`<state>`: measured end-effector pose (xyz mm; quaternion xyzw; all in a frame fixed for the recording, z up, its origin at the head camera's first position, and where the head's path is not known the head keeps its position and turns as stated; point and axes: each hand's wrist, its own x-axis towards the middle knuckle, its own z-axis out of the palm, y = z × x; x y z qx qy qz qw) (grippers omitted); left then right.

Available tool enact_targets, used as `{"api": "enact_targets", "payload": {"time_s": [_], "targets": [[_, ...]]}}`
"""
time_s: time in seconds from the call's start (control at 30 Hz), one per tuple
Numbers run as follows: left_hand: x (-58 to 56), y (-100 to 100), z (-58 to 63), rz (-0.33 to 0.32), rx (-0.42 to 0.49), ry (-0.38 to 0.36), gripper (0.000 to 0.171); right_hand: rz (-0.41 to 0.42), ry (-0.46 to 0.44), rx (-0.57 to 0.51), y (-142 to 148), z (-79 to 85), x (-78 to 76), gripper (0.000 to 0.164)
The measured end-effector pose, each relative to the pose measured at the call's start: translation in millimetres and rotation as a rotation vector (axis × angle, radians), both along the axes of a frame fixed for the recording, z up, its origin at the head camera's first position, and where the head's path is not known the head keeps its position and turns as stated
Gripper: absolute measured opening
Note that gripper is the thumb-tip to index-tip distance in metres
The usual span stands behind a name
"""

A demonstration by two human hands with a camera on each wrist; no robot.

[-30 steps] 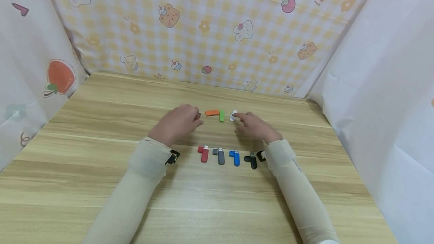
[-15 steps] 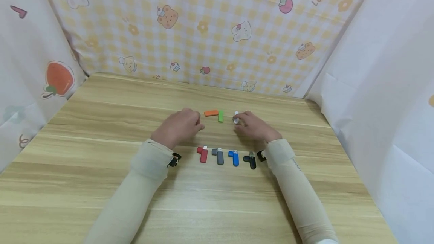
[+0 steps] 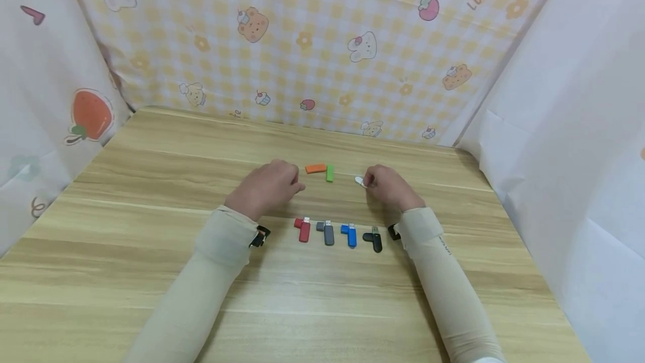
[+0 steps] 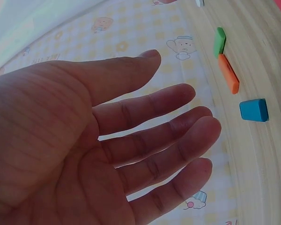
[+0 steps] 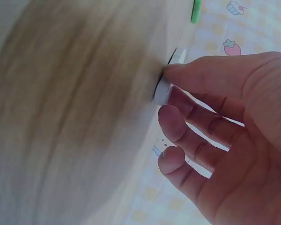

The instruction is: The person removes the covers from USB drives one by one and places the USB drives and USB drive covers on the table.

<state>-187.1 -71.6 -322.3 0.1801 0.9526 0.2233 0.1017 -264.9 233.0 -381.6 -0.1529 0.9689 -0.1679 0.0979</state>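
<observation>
My right hand pinches a small white USB flash drive with rounded ends. In the right wrist view, thumb and index finger hold the white piece at the tabletop, while the other fingers curl loosely. My left hand hovers over the table with relaxed, slightly bent fingers and nothing in it. Nearest to it lies a teal block-like piece, hidden behind the hand in the head view. Between the hands lie an orange stick and a green stick, nearly touching.
Closer to me, a row of USB flash drives with swung-out covers lies on the wooden table: red, grey, blue and black. A patterned cloth hangs behind, with white cloth at both sides.
My right hand first touches the white flash drive with a fingertip, then takes hold of it and draws it right and slightly nearer, turning it. The left hand stays almost in place.
</observation>
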Motion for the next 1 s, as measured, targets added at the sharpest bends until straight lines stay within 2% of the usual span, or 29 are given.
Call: {"api": "enact_targets", "payload": {"time_s": [0.47,0.73,1.0], "targets": [[0.9,1,2.8,-0.003,0.002,0.022,0.024,-0.046,-0.017,-0.033,-4,7.7,4.6,0.010],[-1.0,5,2.9,0.000,0.037,0.065,0.025,0.014,0.100,-0.102,-16,24.6,12.8,0.022],[-1.7,12,4.1,0.003,0.084,0.169,0.034,0.086,0.200,-0.147,-34,45.9,29.0,0.030]]}}
